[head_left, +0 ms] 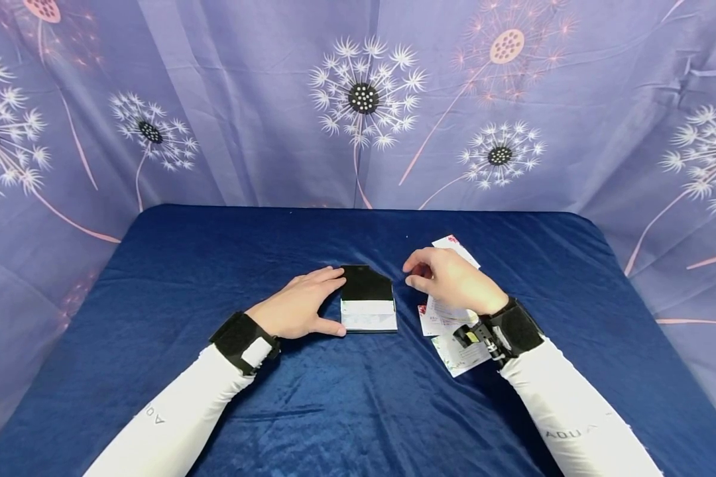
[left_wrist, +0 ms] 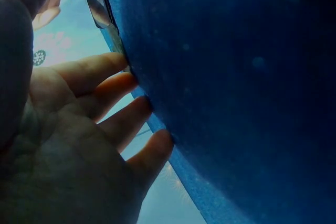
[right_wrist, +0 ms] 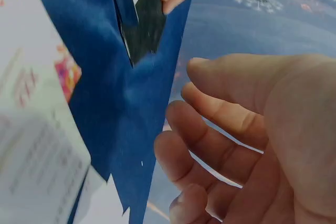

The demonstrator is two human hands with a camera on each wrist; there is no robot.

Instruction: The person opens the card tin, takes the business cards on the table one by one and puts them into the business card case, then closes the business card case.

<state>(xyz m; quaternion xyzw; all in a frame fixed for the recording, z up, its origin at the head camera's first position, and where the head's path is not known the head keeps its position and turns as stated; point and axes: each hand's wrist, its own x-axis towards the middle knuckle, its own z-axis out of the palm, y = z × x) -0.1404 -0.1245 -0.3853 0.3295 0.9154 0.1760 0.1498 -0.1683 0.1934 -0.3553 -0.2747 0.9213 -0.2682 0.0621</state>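
Note:
A small black card case (head_left: 366, 285) lies with its flap folded back on the cloth, white cards (head_left: 368, 322) showing in its near half. My left hand (head_left: 298, 306) rests along the case's left side, fingers extended, with fingertips at the flap and the thumb at the near left corner. To the right, my right hand (head_left: 458, 278) hovers over loose printed cards (head_left: 462, 356). Its fingers are loosely bent with nothing between them, as the right wrist view shows with the hand (right_wrist: 236, 124) beside the cards (right_wrist: 31, 129).
Dark blue velvety cloth (head_left: 262, 424) covers the table. Another card with a red flower corner (head_left: 455, 246) lies beyond the right hand. A lilac curtain (head_left: 244, 99) with dandelion prints hangs behind the table's far edge.

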